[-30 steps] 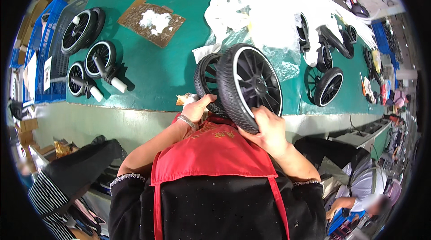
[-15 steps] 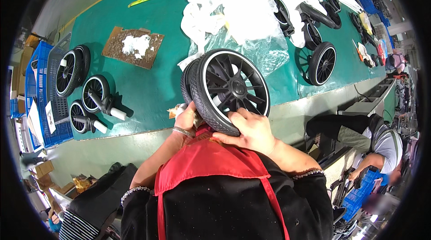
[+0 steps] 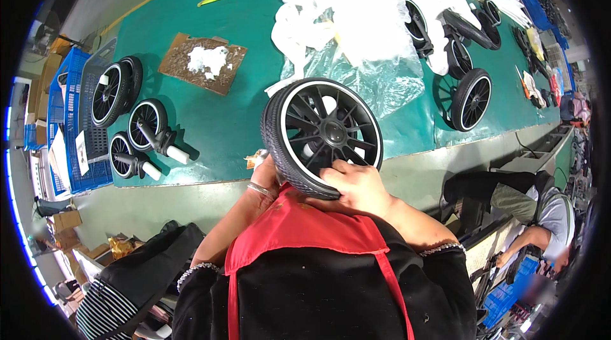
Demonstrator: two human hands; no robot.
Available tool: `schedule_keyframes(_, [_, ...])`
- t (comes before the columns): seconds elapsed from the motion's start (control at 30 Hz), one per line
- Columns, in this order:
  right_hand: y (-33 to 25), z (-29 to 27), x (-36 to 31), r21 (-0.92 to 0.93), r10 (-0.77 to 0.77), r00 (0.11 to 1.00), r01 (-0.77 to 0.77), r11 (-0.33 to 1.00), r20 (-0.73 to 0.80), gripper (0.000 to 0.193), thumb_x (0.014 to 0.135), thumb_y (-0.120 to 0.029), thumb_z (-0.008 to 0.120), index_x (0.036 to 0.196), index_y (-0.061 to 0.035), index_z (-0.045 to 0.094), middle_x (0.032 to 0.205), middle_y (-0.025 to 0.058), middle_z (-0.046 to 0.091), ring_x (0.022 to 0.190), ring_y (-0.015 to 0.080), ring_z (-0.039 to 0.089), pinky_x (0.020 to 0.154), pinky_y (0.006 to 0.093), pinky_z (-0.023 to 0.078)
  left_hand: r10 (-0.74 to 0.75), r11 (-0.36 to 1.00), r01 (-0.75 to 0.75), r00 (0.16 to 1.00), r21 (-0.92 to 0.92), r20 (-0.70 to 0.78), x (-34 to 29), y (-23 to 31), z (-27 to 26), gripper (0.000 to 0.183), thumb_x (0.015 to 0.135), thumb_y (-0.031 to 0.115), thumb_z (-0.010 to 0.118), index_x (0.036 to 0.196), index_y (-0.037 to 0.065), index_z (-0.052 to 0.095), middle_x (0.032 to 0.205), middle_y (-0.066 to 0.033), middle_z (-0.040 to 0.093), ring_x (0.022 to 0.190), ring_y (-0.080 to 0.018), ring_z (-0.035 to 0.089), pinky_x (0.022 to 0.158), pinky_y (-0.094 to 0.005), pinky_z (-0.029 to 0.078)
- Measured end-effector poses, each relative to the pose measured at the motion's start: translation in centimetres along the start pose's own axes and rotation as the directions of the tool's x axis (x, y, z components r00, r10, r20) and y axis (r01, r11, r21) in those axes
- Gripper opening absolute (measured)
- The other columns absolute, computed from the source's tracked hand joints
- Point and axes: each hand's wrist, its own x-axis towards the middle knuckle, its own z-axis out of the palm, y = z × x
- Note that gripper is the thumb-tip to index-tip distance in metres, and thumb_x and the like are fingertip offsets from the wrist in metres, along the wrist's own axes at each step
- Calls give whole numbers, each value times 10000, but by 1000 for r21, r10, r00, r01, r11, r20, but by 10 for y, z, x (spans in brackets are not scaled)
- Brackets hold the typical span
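In front of my red apron stands a black spoked wheel (image 3: 333, 131) with a white ring and treaded tyre. A second wheel behind it is almost fully covered. My right hand (image 3: 358, 186) is closed on the near edge of the front wheel, thumb and fingers round the tyre. On the wheel's left side, my left hand (image 3: 267, 173) is closed by a crumpled whitish scrap of cloth (image 3: 257, 159) with orange-brown marks. Its fingertips are partly hidden behind the tyre. White plastic bags (image 3: 350, 15) and clear film (image 3: 388, 88) lie just beyond the wheel.
Two large wheels (image 3: 108, 95) and two small wheel forks (image 3: 149, 127) lie at the table's left. A brown board (image 3: 202, 63) carries white residue. More wheels (image 3: 471, 99) are at the right, and blue crates (image 3: 69, 95) stand off the left edge. A co-worker (image 3: 541, 232) sits at right.
The front wheel has turned and shifted so that it now covers most of the wheel behind it. Both hands keep their places at it. The whole view has shifted slightly.
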Motion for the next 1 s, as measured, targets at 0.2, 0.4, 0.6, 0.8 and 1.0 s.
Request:
schedule_keyframes(0.2, [-5, 4, 12, 1, 8, 1000, -8, 1000, -22, 338, 722, -366, 809, 829, -133, 590, 702, 45, 536, 562, 231, 603, 485, 357, 497, 252, 392, -435, 898, 810, 360, 19, -8, -28, 259, 927, 128, 557, 1159, 40, 631, 1067, -101, 671, 962, -181, 636, 834, -322, 513])
schedule_keyframes(0.4, [6, 9, 6, -60, -153, 988, 154, 986, 16, 384, 655, -397, 844, 789, -129, 603, 684, 44, 547, 535, 228, 601, 460, 337, 488, 38, 997, -32, 996, -70, 86, -2, -8, 2, 236, 948, 158, 590, 1130, 18, 646, 1000, -80, 693, 871, -167, 659, 770, -311, 546])
schedule_keyframes(0.6, [-13, 22, 36, -143, -212, 963, 236, 961, 166, 417, 710, -440, 785, 876, -114, 585, 735, 52, 547, 604, 230, 620, 502, 334, 500, 20, 966, -4, 998, -257, 58, -10, 4, -22, 228, 864, 216, 691, 995, 32, 655, 857, -115, 704, 703, -232, 683, 620, -358, 576])
schedule_keyframes(0.8, [-16, 14, 67, -94, -598, 801, 598, 796, 24, 597, 660, -496, 781, 1113, -135, 634, 1017, 52, 620, 979, 227, 631, 924, 411, 481, 140, 910, -52, 972, -412, 187, -48, 3, -88, 416, 893, 300, 624, 1212, 35, 593, 1106, -146, 676, 957, -293, 672, 883, -416, 554])
schedule_keyframes(1.0, [17, 54, 61, 490, 45, 997, -7, 871, -67, 310, 916, -118, 562, 1193, 19, 556, 1121, 160, 580, 1024, 268, 574, 930, 362, 432, 523, 435, -200, 850, -878, 66, -59, -21, -162, 365, 895, 229, 628, 1193, 20, 605, 1173, -163, 644, 1082, -348, 616, 988, -526, 485])
